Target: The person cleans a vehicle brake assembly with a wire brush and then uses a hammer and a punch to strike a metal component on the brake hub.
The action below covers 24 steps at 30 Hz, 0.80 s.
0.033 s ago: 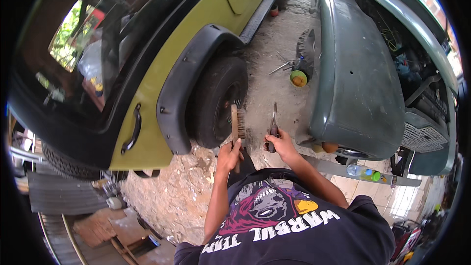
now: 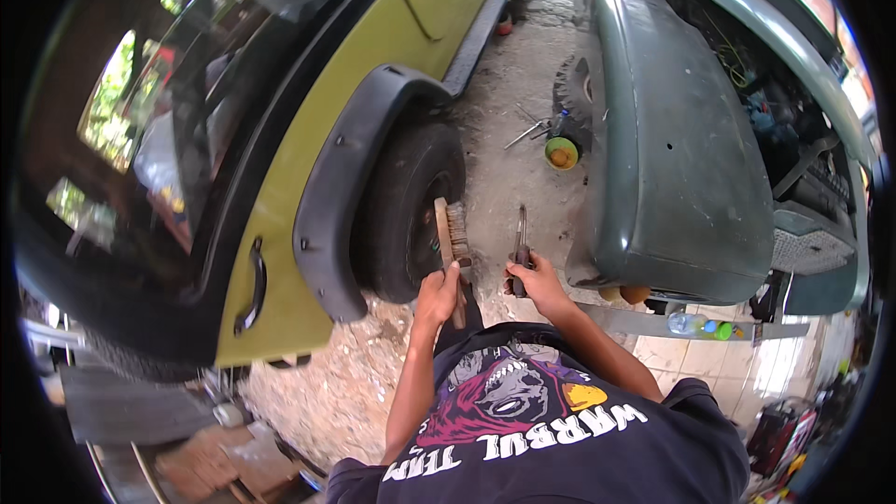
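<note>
My left hand (image 2: 439,297) is closed round the handle of a wooden brush (image 2: 443,231), probably a wire brush. The brush points away from me, its bristles facing right. Beyond it is the wheel (image 2: 415,205) of the yellow-green vehicle; whether they touch, I cannot tell. A short gap to the right, my right hand (image 2: 541,284) grips a dark-handled tool (image 2: 521,241) with a slender metal tip pointing away. Its exact kind is too small to make out. The fingers hide part of both handles.
The yellow-green vehicle (image 2: 280,215) rises on the left, a dark green vehicle body (image 2: 686,177) on the right. Between them, on rough ground, are a green bowl (image 2: 553,146), a metal tool (image 2: 527,133) and a tyre (image 2: 571,93). A plastic bottle (image 2: 686,323) lies at the right.
The view has shifted slightly. The brush head leans a little more to the left, and the tool in my right hand sits slightly lower. Both hands keep their holds.
</note>
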Each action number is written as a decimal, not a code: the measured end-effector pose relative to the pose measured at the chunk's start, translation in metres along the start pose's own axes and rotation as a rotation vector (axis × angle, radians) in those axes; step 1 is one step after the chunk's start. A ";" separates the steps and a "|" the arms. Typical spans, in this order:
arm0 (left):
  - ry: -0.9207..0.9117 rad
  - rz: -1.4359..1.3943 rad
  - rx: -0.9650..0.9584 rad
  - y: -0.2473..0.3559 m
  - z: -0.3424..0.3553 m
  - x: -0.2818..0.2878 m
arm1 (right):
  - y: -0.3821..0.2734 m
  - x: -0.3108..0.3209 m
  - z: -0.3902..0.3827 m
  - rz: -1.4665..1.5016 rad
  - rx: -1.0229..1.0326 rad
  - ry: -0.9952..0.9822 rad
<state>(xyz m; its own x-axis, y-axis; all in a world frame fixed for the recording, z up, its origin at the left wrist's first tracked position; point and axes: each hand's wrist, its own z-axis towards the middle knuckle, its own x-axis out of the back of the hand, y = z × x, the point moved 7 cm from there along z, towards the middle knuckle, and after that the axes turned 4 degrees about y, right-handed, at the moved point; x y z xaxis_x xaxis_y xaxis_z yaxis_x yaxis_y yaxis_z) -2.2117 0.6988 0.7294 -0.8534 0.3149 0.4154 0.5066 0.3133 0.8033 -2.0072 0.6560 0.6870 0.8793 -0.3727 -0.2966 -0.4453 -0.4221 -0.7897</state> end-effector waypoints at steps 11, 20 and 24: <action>-0.204 0.294 -0.334 0.127 0.260 -0.015 | -0.039 0.008 0.151 0.149 0.064 0.483; -0.475 0.343 -0.217 0.120 0.415 -0.106 | -0.066 0.043 0.251 0.158 -0.040 0.612; -0.607 0.300 -0.098 0.112 0.474 -0.154 | -0.081 0.080 0.299 -0.091 -0.026 0.603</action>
<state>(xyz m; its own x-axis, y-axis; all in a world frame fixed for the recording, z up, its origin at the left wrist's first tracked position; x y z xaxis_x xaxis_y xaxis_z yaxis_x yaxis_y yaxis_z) -1.9649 1.1102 0.5527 -0.4436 0.8307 0.3364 0.6725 0.0604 0.7376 -1.8508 0.9074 0.5666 0.6670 -0.7330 0.1336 -0.3838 -0.4917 -0.7816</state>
